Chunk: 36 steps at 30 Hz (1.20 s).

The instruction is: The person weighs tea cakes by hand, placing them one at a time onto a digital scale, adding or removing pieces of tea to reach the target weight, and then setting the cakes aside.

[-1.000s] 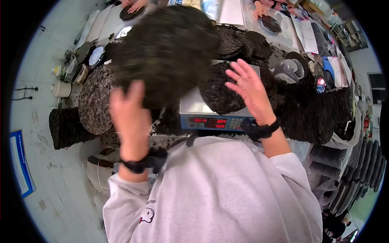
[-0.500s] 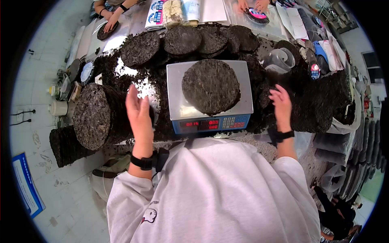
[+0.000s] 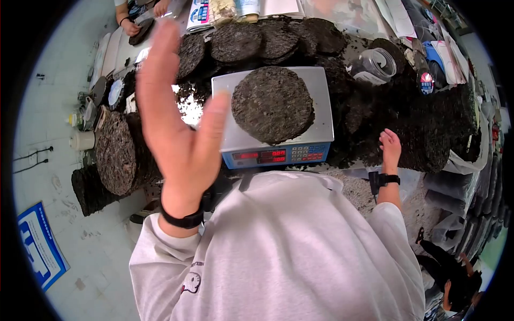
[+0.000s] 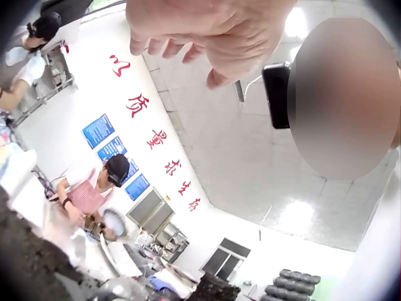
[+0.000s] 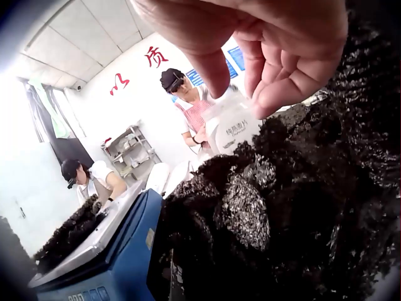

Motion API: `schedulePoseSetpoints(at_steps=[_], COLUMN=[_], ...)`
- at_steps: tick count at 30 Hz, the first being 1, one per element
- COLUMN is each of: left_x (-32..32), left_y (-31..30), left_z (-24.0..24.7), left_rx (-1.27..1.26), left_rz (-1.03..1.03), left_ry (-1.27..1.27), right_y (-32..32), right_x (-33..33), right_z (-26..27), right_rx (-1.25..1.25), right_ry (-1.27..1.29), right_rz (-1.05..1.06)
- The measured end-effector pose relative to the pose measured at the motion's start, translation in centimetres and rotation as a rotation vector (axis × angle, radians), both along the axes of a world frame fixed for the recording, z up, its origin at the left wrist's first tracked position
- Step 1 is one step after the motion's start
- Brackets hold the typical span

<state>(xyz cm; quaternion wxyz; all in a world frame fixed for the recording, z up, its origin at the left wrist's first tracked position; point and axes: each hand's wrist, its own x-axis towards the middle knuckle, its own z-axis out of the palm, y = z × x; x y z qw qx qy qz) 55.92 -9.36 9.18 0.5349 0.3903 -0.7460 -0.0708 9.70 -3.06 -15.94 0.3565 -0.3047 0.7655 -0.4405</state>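
A dark, rough round cake, like pressed dried seaweed, lies flat on the steel plate of a blue electronic scale with lit red digits. My left hand is raised in front of the scale's left side, fingers straight, thumb apart and palm bare. In the left wrist view the left hand holds nothing. My right hand hovers right of the scale by the dark loose heap. Its fingers bend loosely in the right wrist view, with nothing seen between them.
More round cakes line the back of the table. A thick stack of cakes stands on edge at left, another stack at right. A clear plastic jar sits behind the heap. Other people work across the table.
A second ago a blurred round cake was in the air by my left hand; it is no longer there. Since then my left hand has risen toward the camera and my right has moved right.
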Motion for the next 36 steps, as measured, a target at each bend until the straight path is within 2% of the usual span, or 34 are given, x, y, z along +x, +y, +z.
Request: schedulePoseSetpoints(at_steps=[2, 6, 8, 10, 12, 14, 16, 18, 20, 21, 23, 24, 25, 26, 29, 30, 33, 35, 36], left_x=[-2.1, -6.2, -6.4, -5.6, -5.1, -5.0, -5.1, -5.2, -5.2, -5.0, -4.9, -4.8, -4.3, -3.4, 1.0, 2.5, 7.5, 9.9, 10.4], left_y=[-0.4, 0.0, 0.5, 1.4, 1.7, 1.7, 1.8, 2.0, 2.2, 2.1, 2.2, 2.2, 2.2, 2.2, 3.1, 3.4, 5.3, 6.5, 6.7], left_z=[-2.0, -9.4, -14.1, -18.4, -19.2, -19.6, -19.4, -19.6, -19.6, -20.0, -19.9, -18.5, -16.8, -15.2, -10.5, -8.3, -4.4, -2.5, -1.4], left_rx=[0.050, 0.391, 0.561, 0.675, 0.622, 0.569, 0.548, 0.593, 0.563, 0.549, 0.452, 0.515, 0.513, 0.512, 0.425, 0.439, 0.278, 0.304, 0.264], left_rz=[0.067, 0.008, 0.013, 0.013, 0.023, 0.024, 0.019, -0.032, -0.053, -0.109, -0.179, -0.195, -0.151, -0.104, 0.170, 0.275, 0.546, 0.726, 0.822], left_ry=[-0.241, -0.514, -0.762, -0.866, -0.863, -0.823, -0.790, -0.776, -0.752, -0.762, -0.790, -0.698, -0.671, -0.643, -0.651, -0.666, -0.653, -0.654, -0.836], right_y=[-0.8, -1.1, -1.6, -3.0, -5.2, -7.7, -10.1, -12.3, -12.3, -12.3, -12.3, -12.4, -13.0, -14.2, -18.9, -21.1, -28.0, -31.9, -33.4], right_x=[1.3, 2.3, 3.6, 7.0, 11.1, 15.1, 18.4, 20.2, 21.4, 21.6, 21.4, 21.1, 20.5, 19.7, 16.8, 15.7, 12.4, 10.8, 10.1], right_z=[-0.5, -2.3, -1.5, 0.9, 2.7, 2.7, 1.0, 2.2, 0.7, 1.5, 1.4, 1.8, 1.9, 2.0, 2.3, 1.9, -0.2, -1.4, -2.0], right_rx=[0.015, -0.057, -0.060, -0.120, -0.200, -0.277, -0.188, 0.054, -0.069, -0.037, 0.012, 0.024, 0.041, 0.032, -0.175, -0.248, -0.460, -0.536, -0.534], right_ry=[0.086, 0.035, -0.039, -0.242, -0.328, -0.167, -0.098, -0.424, -0.149, -0.103, -0.490, -0.656, -0.785, -0.771, -1.024, -1.040, -1.034, -1.059, -1.073], right_rz=[-0.021, -0.009, -0.002, 0.069, 0.253, 0.466, 0.535, 0.597, 0.740, 0.720, 0.671, 0.647, 0.613, 0.623, 0.323, 0.228, -0.028, -0.249, -0.370])
